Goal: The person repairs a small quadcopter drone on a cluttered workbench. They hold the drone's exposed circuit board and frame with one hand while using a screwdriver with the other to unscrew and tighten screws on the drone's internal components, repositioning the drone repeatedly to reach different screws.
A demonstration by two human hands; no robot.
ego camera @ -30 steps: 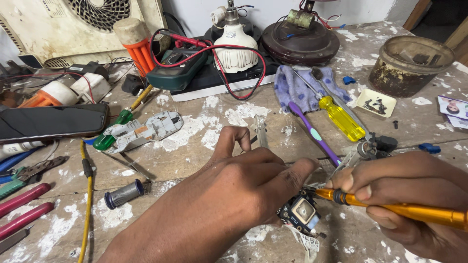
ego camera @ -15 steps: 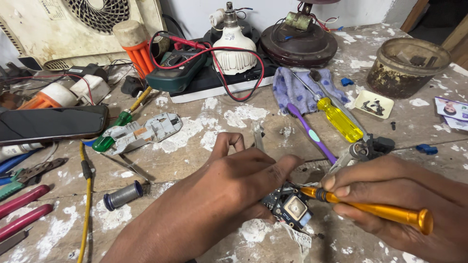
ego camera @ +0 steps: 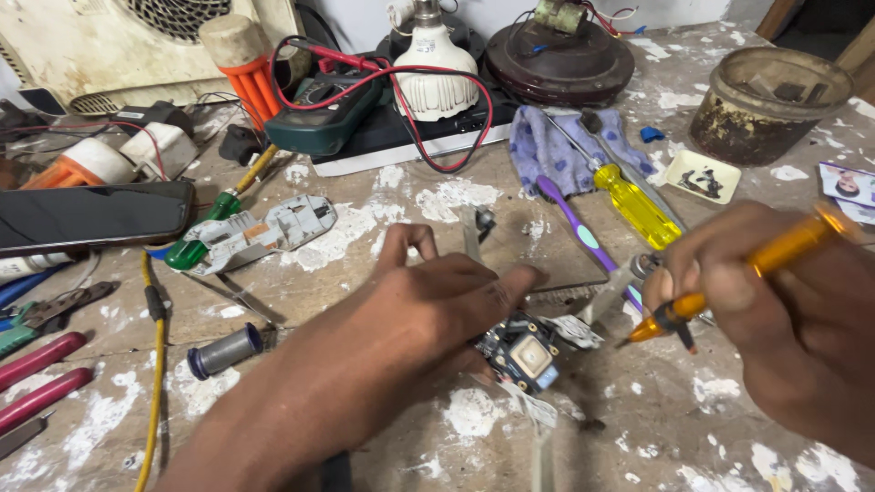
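At lower centre of the frame, the left hand (ego camera: 428, 301) pins a small circuit board (ego camera: 524, 351) to the table (ego camera: 383, 223). The right hand (ego camera: 775, 319), lower right, is closed round an orange screwdriver (ego camera: 729, 282), its tip just beside the board.

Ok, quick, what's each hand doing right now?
Left hand: pressed on a small circuit board, pinning it to the bench.
Right hand: closed on an orange screwdriver, tip just off the board.
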